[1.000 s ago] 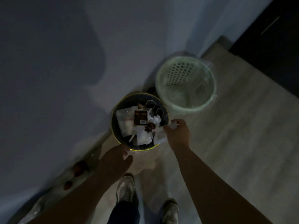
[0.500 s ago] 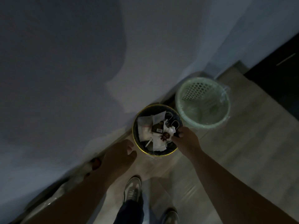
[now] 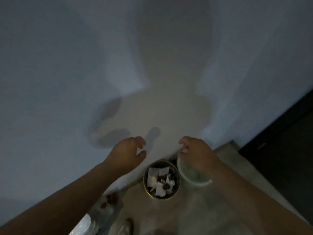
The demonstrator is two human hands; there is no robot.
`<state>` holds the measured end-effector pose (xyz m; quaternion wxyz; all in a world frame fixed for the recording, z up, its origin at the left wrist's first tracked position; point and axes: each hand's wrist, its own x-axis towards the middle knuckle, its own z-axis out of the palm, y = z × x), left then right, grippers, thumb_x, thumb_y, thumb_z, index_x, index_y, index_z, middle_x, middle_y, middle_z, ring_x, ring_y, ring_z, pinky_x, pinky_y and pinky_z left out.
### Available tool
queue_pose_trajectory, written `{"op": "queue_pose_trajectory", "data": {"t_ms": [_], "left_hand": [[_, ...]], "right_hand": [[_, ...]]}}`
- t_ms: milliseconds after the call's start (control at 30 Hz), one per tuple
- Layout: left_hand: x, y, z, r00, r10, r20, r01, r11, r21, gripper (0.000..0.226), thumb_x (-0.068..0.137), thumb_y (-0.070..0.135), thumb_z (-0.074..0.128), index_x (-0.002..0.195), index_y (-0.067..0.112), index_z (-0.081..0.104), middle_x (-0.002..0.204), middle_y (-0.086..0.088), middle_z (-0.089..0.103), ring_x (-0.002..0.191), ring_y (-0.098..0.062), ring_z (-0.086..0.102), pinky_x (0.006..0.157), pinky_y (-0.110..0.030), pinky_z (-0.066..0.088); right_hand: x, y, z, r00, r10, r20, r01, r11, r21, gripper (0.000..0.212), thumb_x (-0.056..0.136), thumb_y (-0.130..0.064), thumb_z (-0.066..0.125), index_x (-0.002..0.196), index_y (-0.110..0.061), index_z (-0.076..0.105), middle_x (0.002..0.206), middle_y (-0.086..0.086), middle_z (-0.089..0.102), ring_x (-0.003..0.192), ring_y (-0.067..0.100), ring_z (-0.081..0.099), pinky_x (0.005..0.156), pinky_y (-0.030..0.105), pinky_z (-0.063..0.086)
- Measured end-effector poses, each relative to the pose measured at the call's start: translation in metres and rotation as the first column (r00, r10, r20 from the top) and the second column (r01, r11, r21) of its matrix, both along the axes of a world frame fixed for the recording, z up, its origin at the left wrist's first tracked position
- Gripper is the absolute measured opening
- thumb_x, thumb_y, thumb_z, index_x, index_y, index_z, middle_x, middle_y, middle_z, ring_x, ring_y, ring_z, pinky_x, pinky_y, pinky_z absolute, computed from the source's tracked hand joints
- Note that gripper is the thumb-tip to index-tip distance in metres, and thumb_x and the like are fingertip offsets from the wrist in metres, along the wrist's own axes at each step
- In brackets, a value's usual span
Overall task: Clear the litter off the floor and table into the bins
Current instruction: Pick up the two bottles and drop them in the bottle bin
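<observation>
Pale wall (image 3: 67, 65) is filling most of your view, dim and crossed by soft shadows, with wood-look floor (image 3: 228, 167) showing at lower right and running to a dark panel (image 3: 279, 158). Two bins are standing side by side at the wall's foot. The dark bin (image 3: 145, 182) with the yellowish rim is holding the litter (image 3: 155, 173): crumpled white paper and a small dark packet (image 3: 160, 178). Its pale label is too small and blurred to read, and no other writing is showing. The pale green bin (image 3: 196, 183) is sitting just right of it, partly behind your right forearm. You are reaching both arms forward, palms down. Your left hand (image 3: 128, 150) is hanging in front of the wall, left of and beyond the dark bin, fingers loosely curled and gripping nothing. Your right hand (image 3: 197, 150) is hovering over the green bin's far edge with fingers curled; a whitish speck is showing at the fingertips (image 3: 182, 142), but you cannot tell whether it is held. Brown scraps (image 3: 110, 199) are lying by the wall base at lower left.
</observation>
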<state>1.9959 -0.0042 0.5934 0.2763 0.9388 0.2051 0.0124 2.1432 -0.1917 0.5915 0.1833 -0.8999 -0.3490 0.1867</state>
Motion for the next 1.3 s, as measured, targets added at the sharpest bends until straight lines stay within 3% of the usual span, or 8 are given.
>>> {"op": "queue_pose_trajectory", "data": {"t_ms": [200, 333, 567, 767, 867, 1100, 1300], "left_hand": [[-0.068, -0.004, 0.176, 0.982, 0.076, 0.173, -0.107, 0.978, 0.177, 0.029, 0.09, 0.034, 0.058, 0.118, 0.025, 0.059, 0.114, 0.011, 0.064, 0.098, -0.006, 0.061, 0.078, -0.017, 0.044], [-0.132, -0.003, 0.269, 0.947, 0.153, 0.282, -0.233, 0.932, 0.279, 0.027, 0.089, 0.034, 0.059, 0.116, 0.028, 0.06, 0.11, 0.013, 0.065, 0.095, -0.003, 0.061, 0.083, -0.024, 0.05], [-0.26, 0.0, 0.383, 0.83, 0.278, 0.484, -0.505, 0.743, 0.44, 0.035, 0.088, 0.038, 0.06, 0.121, 0.03, 0.056, 0.114, 0.016, 0.06, 0.095, 0.001, 0.054, 0.085, -0.02, 0.046], [-0.403, -0.023, 0.427, 0.756, 0.387, 0.528, -0.644, 0.583, 0.495, 0.034, 0.087, 0.038, 0.061, 0.12, 0.031, 0.057, 0.11, 0.018, 0.058, 0.101, -0.001, 0.056, 0.087, -0.018, 0.045], [-0.481, -0.04, 0.442, 0.723, 0.46, 0.514, -0.69, 0.489, 0.533, 0.036, 0.087, 0.039, 0.06, 0.122, 0.032, 0.056, 0.11, 0.02, 0.054, 0.1, 0.0, 0.054, 0.084, -0.012, 0.038], [-0.664, -0.096, 0.469, 0.614, 0.599, 0.514, -0.765, 0.292, 0.574, 0.035, 0.086, 0.039, 0.063, 0.12, 0.03, 0.059, 0.116, 0.013, 0.061, 0.105, -0.007, 0.059, 0.089, -0.022, 0.045], [-0.791, -0.132, 0.463, 0.507, 0.694, 0.511, -0.798, 0.154, 0.583, 0.036, 0.085, 0.044, 0.063, 0.119, 0.033, 0.058, 0.114, 0.018, 0.06, 0.104, -0.002, 0.058, 0.09, -0.019, 0.046]], "right_hand": [[-0.035, 0.006, 0.181, 0.941, 0.196, 0.277, -0.247, 0.955, 0.163, 0.038, 0.087, -0.03, 0.065, 0.123, -0.021, 0.055, 0.111, -0.003, 0.061, 0.102, 0.015, 0.057, 0.089, 0.03, 0.046], [-0.076, 0.026, 0.278, 0.863, 0.259, 0.434, -0.393, 0.883, 0.255, 0.037, 0.083, -0.033, 0.069, 0.118, -0.024, 0.059, 0.105, -0.007, 0.063, 0.1, 0.013, 0.058, 0.088, 0.031, 0.046], [-0.18, 0.073, 0.405, 0.718, 0.374, 0.587, -0.633, 0.701, 0.329, 0.038, 0.085, -0.034, 0.066, 0.122, -0.028, 0.057, 0.112, -0.011, 0.06, 0.106, 0.01, 0.055, 0.093, 0.029, 0.044], [-0.311, 0.097, 0.458, 0.553, 0.49, 0.674, -0.812, 0.5, 0.302, 0.041, 0.086, -0.043, 0.063, 0.125, -0.034, 0.054, 0.117, -0.018, 0.055, 0.109, 0.001, 0.052, 0.093, 0.02, 0.041], [-0.385, 0.105, 0.473, 0.483, 0.527, 0.7, -0.866, 0.405, 0.293, 0.041, 0.085, -0.045, 0.061, 0.125, -0.034, 0.053, 0.118, -0.018, 0.055, 0.11, 0.002, 0.051, 0.094, 0.022, 0.042], [-0.565, 0.116, 0.49, 0.323, 0.62, 0.715, -0.943, 0.151, 0.295, 0.042, 0.086, -0.047, 0.061, 0.125, -0.035, 0.052, 0.118, -0.02, 0.054, 0.108, 0.001, 0.054, 0.092, 0.024, 0.047], [-0.704, 0.12, 0.485, 0.197, 0.656, 0.729, -0.962, -0.015, 0.274, 0.043, 0.085, -0.046, 0.063, 0.124, -0.031, 0.056, 0.115, -0.013, 0.058, 0.105, 0.007, 0.056, 0.09, 0.03, 0.047]]}}
